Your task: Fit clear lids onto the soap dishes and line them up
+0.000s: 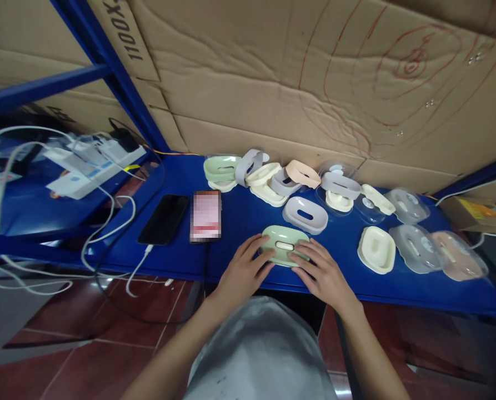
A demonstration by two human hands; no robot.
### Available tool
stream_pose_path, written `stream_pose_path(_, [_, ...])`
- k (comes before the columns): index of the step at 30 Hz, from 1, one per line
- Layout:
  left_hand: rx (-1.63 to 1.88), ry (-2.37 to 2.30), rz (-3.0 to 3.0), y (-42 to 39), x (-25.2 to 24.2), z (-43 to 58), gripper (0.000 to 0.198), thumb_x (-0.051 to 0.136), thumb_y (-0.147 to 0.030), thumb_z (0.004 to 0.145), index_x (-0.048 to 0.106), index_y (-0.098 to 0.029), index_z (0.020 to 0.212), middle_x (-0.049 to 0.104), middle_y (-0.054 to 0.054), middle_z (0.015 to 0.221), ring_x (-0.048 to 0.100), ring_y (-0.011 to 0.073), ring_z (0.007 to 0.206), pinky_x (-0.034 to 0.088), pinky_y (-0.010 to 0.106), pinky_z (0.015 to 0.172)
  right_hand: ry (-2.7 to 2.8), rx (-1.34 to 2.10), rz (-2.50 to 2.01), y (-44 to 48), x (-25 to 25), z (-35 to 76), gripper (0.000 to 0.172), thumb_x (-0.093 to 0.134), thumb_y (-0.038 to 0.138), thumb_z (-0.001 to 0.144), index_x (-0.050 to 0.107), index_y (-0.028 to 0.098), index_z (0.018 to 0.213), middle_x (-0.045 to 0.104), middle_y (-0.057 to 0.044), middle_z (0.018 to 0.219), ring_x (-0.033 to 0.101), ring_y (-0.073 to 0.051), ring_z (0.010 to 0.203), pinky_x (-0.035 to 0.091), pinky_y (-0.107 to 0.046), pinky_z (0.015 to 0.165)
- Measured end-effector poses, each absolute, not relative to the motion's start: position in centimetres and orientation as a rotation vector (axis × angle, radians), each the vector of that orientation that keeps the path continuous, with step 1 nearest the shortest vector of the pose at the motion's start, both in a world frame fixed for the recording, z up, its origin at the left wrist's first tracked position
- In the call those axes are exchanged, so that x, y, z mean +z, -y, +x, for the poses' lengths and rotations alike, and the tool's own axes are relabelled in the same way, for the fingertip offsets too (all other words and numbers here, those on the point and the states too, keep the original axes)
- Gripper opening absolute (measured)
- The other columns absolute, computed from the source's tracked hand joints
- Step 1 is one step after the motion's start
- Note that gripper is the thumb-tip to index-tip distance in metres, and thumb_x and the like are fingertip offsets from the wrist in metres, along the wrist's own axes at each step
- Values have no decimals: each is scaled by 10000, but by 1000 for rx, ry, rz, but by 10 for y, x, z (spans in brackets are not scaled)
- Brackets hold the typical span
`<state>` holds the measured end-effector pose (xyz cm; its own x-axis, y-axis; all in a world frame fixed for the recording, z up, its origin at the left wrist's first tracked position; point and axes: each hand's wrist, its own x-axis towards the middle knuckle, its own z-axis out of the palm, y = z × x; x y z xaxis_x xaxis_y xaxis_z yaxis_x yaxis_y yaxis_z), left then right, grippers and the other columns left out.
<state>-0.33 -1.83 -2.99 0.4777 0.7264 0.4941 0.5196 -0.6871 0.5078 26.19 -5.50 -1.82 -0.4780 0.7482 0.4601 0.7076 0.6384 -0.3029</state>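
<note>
A pale green soap dish (pixel 287 234) lies at the front edge of the blue table, a cream strip showing through its central slot. My left hand (pixel 244 266) grips its left end, fingers bent over the rim. At its right end my right hand (pixel 326 272) holds it the same way, fingertips on the inner surface. Just behind it sits a grey soap dish top (pixel 305 215) with an oval slot. To the right of my right hand is a cream soap dish base (pixel 376 250). What lies under the green dish is mostly hidden.
More soap dish parts in green (pixel 223 166), peach (pixel 303 174), grey and cream line the back. Clear-covered dishes (pixel 418 248) sit at right. Two phones, one black (pixel 163 219) and one with a lit screen (pixel 206 216), lie left, near white cables and a power strip (pixel 93 172).
</note>
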Motion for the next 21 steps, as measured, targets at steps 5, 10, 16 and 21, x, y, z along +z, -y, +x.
stream_pose_path(5, [1002, -1068, 2457, 19, -28, -3, 223, 661, -227, 1034, 691, -246, 1255, 612, 108, 1479, 551, 305, 1429, 552, 532, 1170, 2123, -1, -1359, 35, -2, 296, 393, 585, 335, 1061, 644, 279, 1446, 672, -86, 1462, 594, -276, 1394, 468, -539, 1190])
stream_pose_path(10, [1014, -1075, 2474, 19, -27, -2, 233, 660, -209, 1029, 685, -249, 1258, 609, 106, 1476, 558, 303, 1424, 548, 524, 1176, 1836, -113, -1831, -14, 8, 346, 379, 543, 391, 1029, 729, 144, 1249, 748, -203, 1252, 637, -370, 1212, 439, -594, 1075])
stream_pose_path(16, [1001, -1086, 2496, 20, -26, -1, 227, 666, -216, 1028, 687, -229, 1254, 605, 120, 1478, 560, 307, 1424, 555, 510, 1166, 1697, 17, -1811, -31, 4, 362, 426, 483, 552, 1036, 716, 203, 965, 769, -120, 1018, 647, -283, 1005, 464, -489, 982])
stream_pose_path(21, [989, -1078, 2522, 20, -26, -1, 228, 662, -217, 1029, 682, -212, 1256, 605, 135, 1471, 552, 310, 1426, 555, 511, 1163, 1081, 445, -1444, -18, 7, 354, 480, 573, 703, 969, 599, 233, 877, 642, 8, 770, 661, -195, 794, 545, -396, 847])
